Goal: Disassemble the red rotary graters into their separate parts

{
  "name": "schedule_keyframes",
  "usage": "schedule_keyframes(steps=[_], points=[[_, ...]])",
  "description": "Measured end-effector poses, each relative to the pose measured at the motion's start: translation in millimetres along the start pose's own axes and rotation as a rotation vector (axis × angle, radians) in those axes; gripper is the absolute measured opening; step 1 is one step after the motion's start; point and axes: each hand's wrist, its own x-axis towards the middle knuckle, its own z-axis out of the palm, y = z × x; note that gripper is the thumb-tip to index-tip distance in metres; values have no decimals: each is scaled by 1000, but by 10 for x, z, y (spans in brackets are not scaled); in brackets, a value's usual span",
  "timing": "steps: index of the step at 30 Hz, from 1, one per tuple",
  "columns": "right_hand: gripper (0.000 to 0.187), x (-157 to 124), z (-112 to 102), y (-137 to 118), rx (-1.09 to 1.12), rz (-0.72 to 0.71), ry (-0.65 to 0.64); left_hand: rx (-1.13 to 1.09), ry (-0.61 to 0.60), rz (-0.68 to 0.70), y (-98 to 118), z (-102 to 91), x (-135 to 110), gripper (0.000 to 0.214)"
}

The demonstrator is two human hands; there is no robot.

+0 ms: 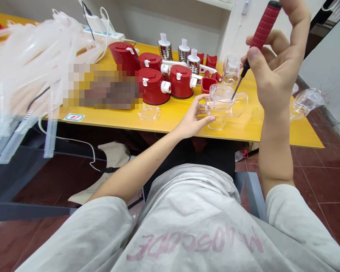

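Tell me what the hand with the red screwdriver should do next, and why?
Probably lower the tip gently into the clear plastic housing, keeping it straight. The right hand holds the red-handled screwdriver up with its tip right by the housing, and the left hand is steadying the housing on the yellow table.

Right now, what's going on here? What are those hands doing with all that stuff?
A person is working with both hands at a yellow table. Their right hand holds a red-handled screwdriver up, with its tip pointing down at a clear plastic housing. Their left hand steadies that housing on the table. Red lidded containers and steel grater drums stand farther along the table.
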Motion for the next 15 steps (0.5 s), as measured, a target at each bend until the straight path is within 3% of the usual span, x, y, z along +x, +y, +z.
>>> schedule_keyframes(steps=[4, 8, 15], points=[[77, -53, 3, 16, -169, 157, -31, 1, 4, 4, -11, 2, 0, 91], [90, -210, -24, 132, -158, 171, 22, 8, 6, 2, 5, 5, -3, 91], [70, -541, -153, 189, -192, 371, -65, 25, 1, 17, 12, -6, -11, 89]])
